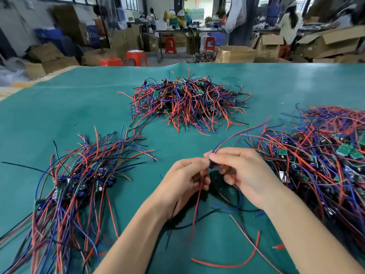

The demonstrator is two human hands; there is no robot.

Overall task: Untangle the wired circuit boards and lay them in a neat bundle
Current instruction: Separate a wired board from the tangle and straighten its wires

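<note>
Both hands meet low over the middle of the teal cloth-covered table [69, 107], its surface soft and faintly creased. The left hand [185, 178] has its fingers curled, fingertips pinching a small wired circuit board [210, 162], a thin red wire [197, 204] trailing down through the palm. The right hand [243, 171] pinches the same board from the other side between thumb and forefinger, other fingers curled; a blue and red wire pair [237, 134] arcs away toward one o'clock. At nine o'clock lies a combed bundle [79, 184] of glossy red, blue and black leads with little green boards. At twelve o'clock sits a knotted heap [185, 103]; at three o'clock a larger tangle [320, 161]. No lettering on the boards is legible.
</note>
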